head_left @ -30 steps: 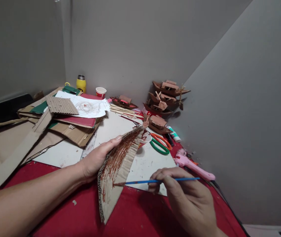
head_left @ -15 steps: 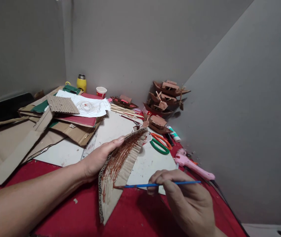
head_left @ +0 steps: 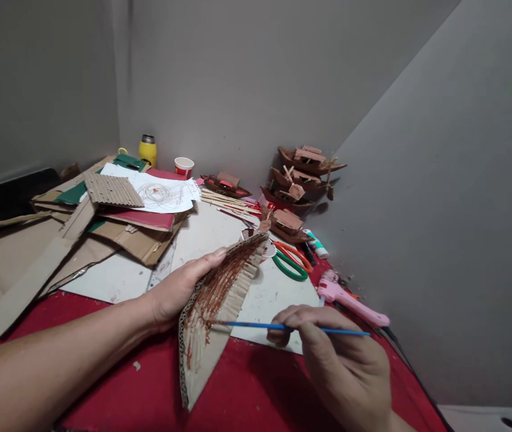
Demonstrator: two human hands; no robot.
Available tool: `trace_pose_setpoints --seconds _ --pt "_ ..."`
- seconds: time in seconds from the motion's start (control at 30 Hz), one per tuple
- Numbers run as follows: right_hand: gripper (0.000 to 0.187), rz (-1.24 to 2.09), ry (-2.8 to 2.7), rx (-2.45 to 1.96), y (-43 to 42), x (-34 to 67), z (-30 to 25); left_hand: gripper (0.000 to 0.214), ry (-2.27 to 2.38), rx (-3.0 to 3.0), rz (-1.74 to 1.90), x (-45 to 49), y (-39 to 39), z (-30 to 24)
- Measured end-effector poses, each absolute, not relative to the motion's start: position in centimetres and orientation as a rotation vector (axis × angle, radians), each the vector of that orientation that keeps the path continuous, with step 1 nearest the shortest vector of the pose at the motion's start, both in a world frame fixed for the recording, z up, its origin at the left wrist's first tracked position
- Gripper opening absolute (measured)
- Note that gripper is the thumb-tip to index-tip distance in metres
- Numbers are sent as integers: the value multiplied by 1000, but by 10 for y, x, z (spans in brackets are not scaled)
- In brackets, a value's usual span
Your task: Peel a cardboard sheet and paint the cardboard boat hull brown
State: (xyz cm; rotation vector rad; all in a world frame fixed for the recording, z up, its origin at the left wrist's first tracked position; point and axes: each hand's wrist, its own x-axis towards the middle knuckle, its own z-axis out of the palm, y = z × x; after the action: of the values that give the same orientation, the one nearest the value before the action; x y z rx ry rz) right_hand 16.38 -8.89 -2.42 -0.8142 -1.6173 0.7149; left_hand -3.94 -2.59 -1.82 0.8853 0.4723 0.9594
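Note:
My left hand [head_left: 177, 291] grips a leaf-shaped piece of corrugated cardboard [head_left: 213, 327] from behind, holding it tilted above the red table [head_left: 256, 390]. Brown paint streaks cover its upper half. My right hand [head_left: 341, 360] pinches a thin blue paintbrush [head_left: 283, 327] whose tip touches the middle of the cardboard's painted face.
A pink glue gun [head_left: 350, 300], green and orange scissors [head_left: 292, 261] and a glue stick [head_left: 316, 245] lie on the right. Brown model boats [head_left: 301, 180] stack at the back wall, beside wooden sticks [head_left: 226, 203]. Cardboard sheets [head_left: 35, 252], papers, a yellow flask [head_left: 147, 150] and a paper cup [head_left: 183, 167] fill the left.
The brush tip has shifted slightly up the cardboard face, and my right hand has moved a little with it. My left hand keeps the cardboard nearly still.

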Motion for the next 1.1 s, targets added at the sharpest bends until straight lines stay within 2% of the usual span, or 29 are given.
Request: trace_pose_setpoints --seconds 0.17,0.43,0.7,0.97,1.1 --pt "13 793 -1682 -788 -90 166 -25 30 470 879 930 -40 -26 -18" --pt "12 538 -1539 -906 -81 164 -25 31 507 872 927 -40 -28 -16" --pt "15 825 -1717 -764 -91 164 -26 32 480 857 897 -40 -28 -16" --pt "13 537 -1569 -891 -84 166 -26 32 525 855 895 -40 -28 -17" --pt "14 582 -1609 -867 -87 166 -23 31 498 864 904 -40 -27 -18"
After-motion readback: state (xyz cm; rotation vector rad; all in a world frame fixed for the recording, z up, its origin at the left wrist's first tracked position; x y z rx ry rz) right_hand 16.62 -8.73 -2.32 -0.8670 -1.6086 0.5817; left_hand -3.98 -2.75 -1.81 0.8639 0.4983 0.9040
